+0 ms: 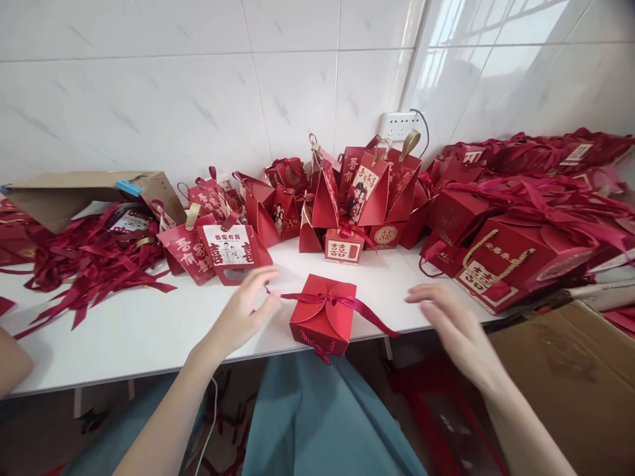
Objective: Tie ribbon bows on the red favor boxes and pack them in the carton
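A small red gift box [322, 311] stands near the table's front edge between my hands. Its top flaps fold together under a dark red ribbon [342, 301] knotted at the middle, and a red twisted cord hangs over the front. To the left, my left hand [248, 307] has thumb and fingers apart, close to the ribbon's left tail; that tail's end is partly behind the thumb. My right hand [451, 324] is off to the right with fingers stretched out and nothing in them, apart from the ribbon's right tail.
Several red gift boxes and bags [367, 188] line the wall, with a large pile [536, 231] at right. Loose ribbons [94, 258] lie by a cardboard box [94, 182] at left. Another carton [565, 363] stands front right. Another person's arm [12, 360] shows at left.
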The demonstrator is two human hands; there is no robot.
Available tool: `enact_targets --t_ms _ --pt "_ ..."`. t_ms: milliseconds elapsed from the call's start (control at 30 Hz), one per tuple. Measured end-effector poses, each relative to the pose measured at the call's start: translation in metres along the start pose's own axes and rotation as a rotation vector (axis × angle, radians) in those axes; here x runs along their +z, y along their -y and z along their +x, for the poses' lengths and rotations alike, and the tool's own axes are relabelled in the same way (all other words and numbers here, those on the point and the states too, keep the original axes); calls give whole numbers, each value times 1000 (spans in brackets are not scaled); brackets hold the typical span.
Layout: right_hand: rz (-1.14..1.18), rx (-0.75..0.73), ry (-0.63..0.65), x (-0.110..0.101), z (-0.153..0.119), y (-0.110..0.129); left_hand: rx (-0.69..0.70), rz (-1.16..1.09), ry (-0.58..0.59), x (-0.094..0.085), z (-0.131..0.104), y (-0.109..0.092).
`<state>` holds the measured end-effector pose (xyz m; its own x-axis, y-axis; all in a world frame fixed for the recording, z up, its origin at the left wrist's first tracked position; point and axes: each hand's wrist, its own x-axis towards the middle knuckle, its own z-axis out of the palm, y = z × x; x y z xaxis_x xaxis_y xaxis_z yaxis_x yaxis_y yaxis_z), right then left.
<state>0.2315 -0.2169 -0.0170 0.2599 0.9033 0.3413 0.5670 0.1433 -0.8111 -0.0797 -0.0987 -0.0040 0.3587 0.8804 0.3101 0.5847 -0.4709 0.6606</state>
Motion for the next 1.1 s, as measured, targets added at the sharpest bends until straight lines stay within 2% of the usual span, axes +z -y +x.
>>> enact_targets --t_ms 67,100,233,333,467,533,600,733,900,1100 --pt "25 16 236 20 10 13 7 -83 267 7 8 -8" --pt "46 27 322 29 14 19 -16 -126 346 10 10 -9" --pt "183 93 509 52 24 23 -79 -411 452 19 7 -6" --pt "335 170 587 55 30 18 -134 -660 534 19 -3 -6" --pt "535 250 728 55 39 16 -215 -748 694 17 -11 -9" --pt "613 281 814 56 44 15 -227 -774 703 17 -11 -8" --pt "664 302 859 57 47 12 -241 -841 665 18 -11 -5" --pt "713 344 821 56 48 4 -282 -934 597 24 -11 2" --pt "817 465 804 51 44 5 -306 -947 595 31 -13 9" --pt "811 537 775 52 40 -4 -335 -956 596 37 -15 15"
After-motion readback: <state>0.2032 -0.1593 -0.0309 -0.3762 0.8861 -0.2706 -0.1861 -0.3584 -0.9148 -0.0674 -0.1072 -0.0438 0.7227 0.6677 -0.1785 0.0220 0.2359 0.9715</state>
